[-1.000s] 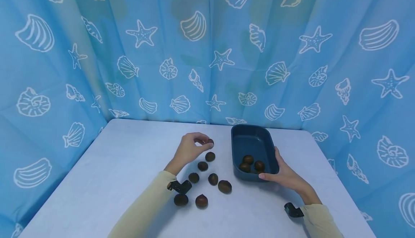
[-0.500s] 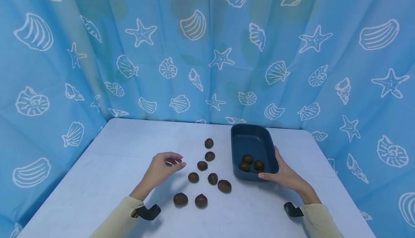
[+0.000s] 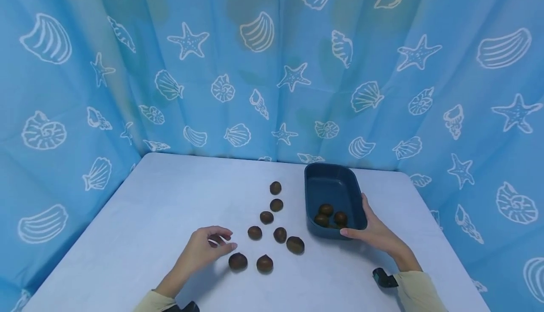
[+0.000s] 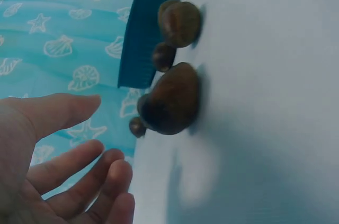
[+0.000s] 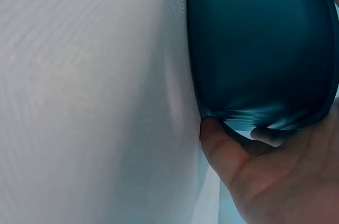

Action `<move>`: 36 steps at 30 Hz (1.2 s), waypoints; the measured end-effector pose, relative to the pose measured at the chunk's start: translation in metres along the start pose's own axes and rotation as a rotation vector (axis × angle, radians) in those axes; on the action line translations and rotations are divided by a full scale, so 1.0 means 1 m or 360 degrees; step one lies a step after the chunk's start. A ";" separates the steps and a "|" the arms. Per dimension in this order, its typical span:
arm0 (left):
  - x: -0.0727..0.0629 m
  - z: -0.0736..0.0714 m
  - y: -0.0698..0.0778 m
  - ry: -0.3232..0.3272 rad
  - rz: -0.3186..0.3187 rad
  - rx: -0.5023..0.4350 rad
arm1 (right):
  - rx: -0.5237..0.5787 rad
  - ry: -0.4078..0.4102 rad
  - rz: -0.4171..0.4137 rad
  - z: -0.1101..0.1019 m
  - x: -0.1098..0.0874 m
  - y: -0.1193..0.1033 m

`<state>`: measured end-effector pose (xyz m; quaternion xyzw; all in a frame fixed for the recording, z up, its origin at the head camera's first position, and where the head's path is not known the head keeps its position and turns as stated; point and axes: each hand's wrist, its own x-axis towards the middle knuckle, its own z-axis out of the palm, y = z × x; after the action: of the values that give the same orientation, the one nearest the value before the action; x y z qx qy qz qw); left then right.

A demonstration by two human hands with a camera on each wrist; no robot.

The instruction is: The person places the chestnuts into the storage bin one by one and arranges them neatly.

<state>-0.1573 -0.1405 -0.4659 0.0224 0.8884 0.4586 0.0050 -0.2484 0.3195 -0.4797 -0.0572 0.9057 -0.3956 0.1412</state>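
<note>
My left hand (image 3: 199, 253) hovers over the white table with loosely bent fingers and nothing between them. Just right of its fingertips sits a brown chestnut (image 3: 238, 262), seen large in the left wrist view as a glossy chestnut (image 4: 175, 99), apart from the thumb (image 4: 69, 110). Another chestnut (image 3: 265, 264) lies beside it. My right hand (image 3: 380, 234) grips the near right corner of a dark blue rectangular tub (image 3: 333, 182), its thumb on the front wall and its fingers along the right side. Several chestnuts (image 3: 326, 209) lie in the tub's near end.
More chestnuts spread over the white table (image 3: 170, 194) in a loose slanting line, from a far chestnut (image 3: 275, 188) down to a chestnut (image 3: 295, 245) left of the tub's near end. A blue shell-print curtain (image 3: 255, 66) stands behind and at both sides.
My left hand has let go of the farthest chestnut, then drawn back toward me and leftward, down beside the near chestnuts. The right hand and the tub stay in place.
</note>
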 end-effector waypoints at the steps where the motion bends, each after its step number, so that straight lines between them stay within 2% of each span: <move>1: -0.002 0.001 -0.003 -0.0016 0.0003 0.0001 | 0.0002 0.0001 0.0001 0.000 0.000 0.001; 7: -0.021 0.011 -0.022 -0.0117 -0.0002 -0.0050 | 0.0011 -0.0017 0.0023 0.003 -0.001 0.006; 13: -0.033 0.019 -0.023 -0.0136 -0.0075 -0.0010 | 0.0009 -0.0027 0.0043 0.006 -0.002 0.008; 16: -0.033 0.019 -0.019 -0.0111 -0.0061 0.0044 | 0.0007 -0.0004 0.0016 0.005 -0.001 0.005; 22: -0.030 0.016 -0.011 -0.0127 0.0035 0.0139 | 0.0025 0.0055 -0.0024 0.003 -0.002 -0.001; 30: -0.031 0.012 -0.007 -0.0182 -0.0003 0.0232 | 0.0044 0.0042 -0.0034 0.005 -0.001 -0.001; 36: -0.027 0.015 -0.006 -0.0164 -0.0013 0.0272 | 0.0047 0.0051 -0.0047 0.002 -0.003 -0.003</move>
<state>-0.1305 -0.1332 -0.4798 0.0427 0.9229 0.3793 0.0506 -0.2452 0.3170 -0.4781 -0.0621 0.9010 -0.4118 0.1216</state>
